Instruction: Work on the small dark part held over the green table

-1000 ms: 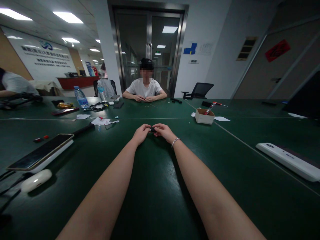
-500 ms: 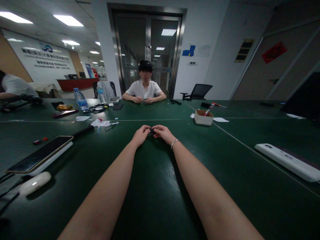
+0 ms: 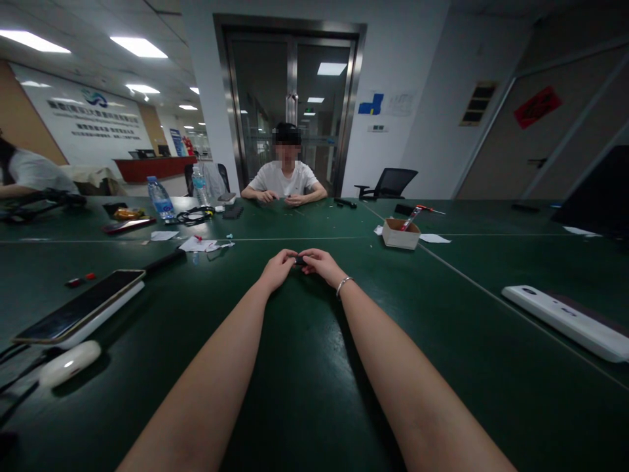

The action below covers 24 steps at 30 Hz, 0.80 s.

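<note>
A slim, silver-coloured metal bracelet (image 3: 343,286) is worn on the right wrist, its narrow rounded band curved around the joint and marked by bright highlights. Its finer detail is too small to be made out. The left forearm (image 3: 206,367) and right forearm (image 3: 417,373) are seen bare, both tapered towards the wrists. The left hand (image 3: 279,269) and right hand (image 3: 320,265) are left ungloved, with slender fingers shown.

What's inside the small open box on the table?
A slim red-and-white item stands tilted in the box, its upper end above the rim. The near wall hides its lower end and the box's floor, so I can't tell what else is inside.
</note>
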### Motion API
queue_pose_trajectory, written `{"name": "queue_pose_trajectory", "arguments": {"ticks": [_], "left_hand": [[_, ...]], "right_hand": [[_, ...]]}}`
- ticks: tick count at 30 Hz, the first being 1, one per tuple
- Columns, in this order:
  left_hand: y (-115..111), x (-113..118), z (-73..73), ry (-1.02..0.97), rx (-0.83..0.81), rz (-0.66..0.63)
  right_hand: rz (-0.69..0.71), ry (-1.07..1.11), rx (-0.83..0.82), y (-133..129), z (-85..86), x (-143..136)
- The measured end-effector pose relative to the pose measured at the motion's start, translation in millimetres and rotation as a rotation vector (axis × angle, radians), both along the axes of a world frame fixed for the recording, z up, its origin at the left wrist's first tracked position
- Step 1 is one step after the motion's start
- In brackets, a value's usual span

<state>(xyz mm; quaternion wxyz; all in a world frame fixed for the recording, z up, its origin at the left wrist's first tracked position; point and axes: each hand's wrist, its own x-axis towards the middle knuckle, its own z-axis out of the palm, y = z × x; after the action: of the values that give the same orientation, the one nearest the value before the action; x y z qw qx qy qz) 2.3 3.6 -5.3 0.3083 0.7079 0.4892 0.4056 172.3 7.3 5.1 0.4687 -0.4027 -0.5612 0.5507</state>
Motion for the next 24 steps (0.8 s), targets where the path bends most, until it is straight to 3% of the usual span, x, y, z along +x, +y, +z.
{"name": "queue_pose_trajectory", "arguments": {"ticks": [24], "left_hand": [[-0.6, 0.9, 0.3, 0.001, 0.012, 0.02]], "right_hand": [[-0.007, -0.004, -0.005, -2.8, 2.0, -0.6]]}}
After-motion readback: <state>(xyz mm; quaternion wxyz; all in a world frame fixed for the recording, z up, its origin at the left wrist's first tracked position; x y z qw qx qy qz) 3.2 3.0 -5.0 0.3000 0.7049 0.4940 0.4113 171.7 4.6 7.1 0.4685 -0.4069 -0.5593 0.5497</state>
